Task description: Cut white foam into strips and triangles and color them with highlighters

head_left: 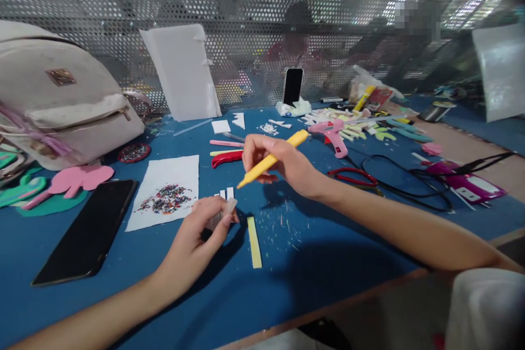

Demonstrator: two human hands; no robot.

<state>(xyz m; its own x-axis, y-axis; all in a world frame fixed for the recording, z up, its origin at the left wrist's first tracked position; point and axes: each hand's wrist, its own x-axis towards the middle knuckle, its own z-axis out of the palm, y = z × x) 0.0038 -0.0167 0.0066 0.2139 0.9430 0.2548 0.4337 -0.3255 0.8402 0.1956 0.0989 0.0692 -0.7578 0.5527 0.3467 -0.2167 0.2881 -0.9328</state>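
My right hand (293, 167) grips a yellow marker pen (262, 165), its tip pointing down and left, above the table. Lower left, my left hand (200, 229) pinches a small whitish translucent piece (231, 206) between thumb and fingers; its exact kind is unclear. Narrow white strips (230, 192) show just beyond these fingers, partly hidden by them. A yellow strip (255, 243) lies flat on the blue table (229, 301), right of my left hand. Behind my right hand are a red-handled tool (225, 158), partly covered, and a pink pen (223, 143).
At left are a white sheet (180, 167) bearing colourful bits, a black phone (88, 235) and a white backpack (82, 82). A pink glue gun (334, 134), red-handled scissors (355, 176) and black cords (394, 188) lie right. Another phone (292, 86) stands at the back.
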